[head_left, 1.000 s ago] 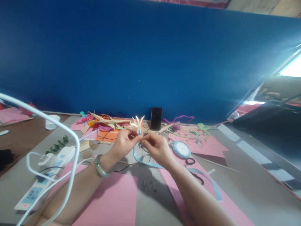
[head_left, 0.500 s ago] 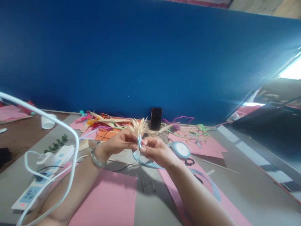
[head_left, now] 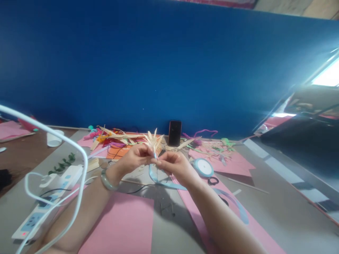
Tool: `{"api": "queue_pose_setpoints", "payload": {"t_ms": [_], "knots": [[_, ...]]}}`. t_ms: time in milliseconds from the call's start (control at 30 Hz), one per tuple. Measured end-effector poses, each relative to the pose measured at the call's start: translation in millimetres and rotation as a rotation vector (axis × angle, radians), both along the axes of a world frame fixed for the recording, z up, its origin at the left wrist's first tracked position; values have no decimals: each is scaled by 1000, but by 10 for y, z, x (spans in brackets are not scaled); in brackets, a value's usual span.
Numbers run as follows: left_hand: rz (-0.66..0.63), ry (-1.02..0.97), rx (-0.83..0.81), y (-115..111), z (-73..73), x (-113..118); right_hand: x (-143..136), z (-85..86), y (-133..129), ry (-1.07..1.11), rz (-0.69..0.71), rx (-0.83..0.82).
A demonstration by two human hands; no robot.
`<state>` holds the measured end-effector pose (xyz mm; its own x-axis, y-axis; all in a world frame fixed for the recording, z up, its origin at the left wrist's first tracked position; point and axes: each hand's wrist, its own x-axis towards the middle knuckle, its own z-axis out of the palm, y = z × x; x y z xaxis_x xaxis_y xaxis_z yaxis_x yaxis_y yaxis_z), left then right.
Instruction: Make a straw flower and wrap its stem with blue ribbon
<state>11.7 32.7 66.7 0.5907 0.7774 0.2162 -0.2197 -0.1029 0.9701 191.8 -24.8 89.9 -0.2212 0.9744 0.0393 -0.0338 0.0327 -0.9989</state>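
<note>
A pale straw-coloured flower with pointed petals (head_left: 153, 140) stands upright between my hands. My left hand (head_left: 141, 155) pinches its base from the left, fingers closed. From the right, my right hand (head_left: 172, 163) is closed on the light blue ribbon (head_left: 169, 185) at the stem. The ribbon wraps the base, then hangs in a loop below and trails right beneath my forearm. A thin stem or wire drops below the fingers. Right of my right hand lies the blue-rimmed ribbon spool (head_left: 203, 167).
A white power strip (head_left: 50, 201) and white cable (head_left: 82, 158) are on the left, near a white cup (head_left: 55, 138). A phone (head_left: 175, 133) leans on the blue panel (head_left: 159, 70). Pink sheets (head_left: 124, 222), scissors (head_left: 213, 181) and husk scraps (head_left: 212, 150) lie about.
The flower has turned and dropped slightly between my fingers. My right fingers have shifted in toward the stem, covering more of the blue wrapping. The view has moved slightly.
</note>
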Motion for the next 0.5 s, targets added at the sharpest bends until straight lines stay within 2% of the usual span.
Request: {"api": "queue_pose_setpoints", "payload": {"t_ms": [167,267,400,500], "knots": [[96,45,25,-1,11,46,-14,28,-33,-227,-185,167],[132,33,46,-32,42,90,-34,7,-57,-377,-269,338],[270,30,45,-126,91,169,-55,-37,-91,-607,-367,593],[384,40,15,-192,102,226,-64,-57,-95,-643,-379,667]]}}
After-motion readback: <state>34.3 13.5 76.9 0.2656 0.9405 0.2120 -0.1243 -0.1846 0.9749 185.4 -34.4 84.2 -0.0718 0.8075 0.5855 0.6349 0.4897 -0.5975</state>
